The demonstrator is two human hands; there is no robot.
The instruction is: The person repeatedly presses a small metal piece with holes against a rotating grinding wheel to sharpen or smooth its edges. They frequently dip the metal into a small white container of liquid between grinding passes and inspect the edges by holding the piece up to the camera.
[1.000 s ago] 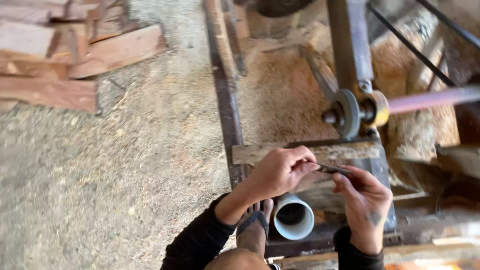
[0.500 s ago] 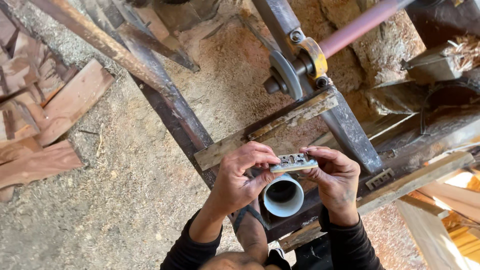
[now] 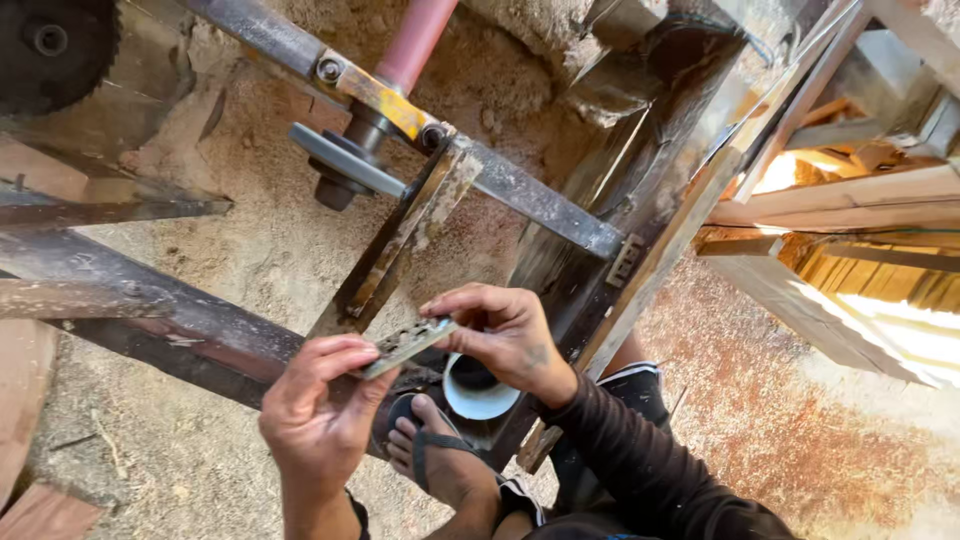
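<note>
Fingers of both hands pinch one small flat metal plate [image 3: 405, 345], pierced with holes and held level between them: left hand [image 3: 320, 420] closed on its near end, thumb on top; right hand [image 3: 500, 335] closed on its far end from above. Head view, looking down: plate sits in the air just above a white cup [image 3: 478, 395] and a sandalled foot [image 3: 440, 455], both on the ground beneath the hands. Behind the plate, a rusty steel frame [image 3: 540, 205] of flat bars crosses the scene, with an upright bar [image 3: 400, 240] rising just beyond the plate, apart from it. Further back, a grey grinding wheel [image 3: 345, 160] on a reddish shaft [image 3: 415, 40], clamped by a yellowed bracket [image 3: 385, 95]. Toothed saw blade [image 3: 55, 50] at top left corner. Sawdust-covered ground [image 3: 250, 250] throughout; stacked wooden planks [image 3: 850, 200] at right, in sunlight. Progress, judged: plate is in hand and being handled or examined; it touches neither wheel nor frame, so any fitting or grinding looks not yet begun.
</note>
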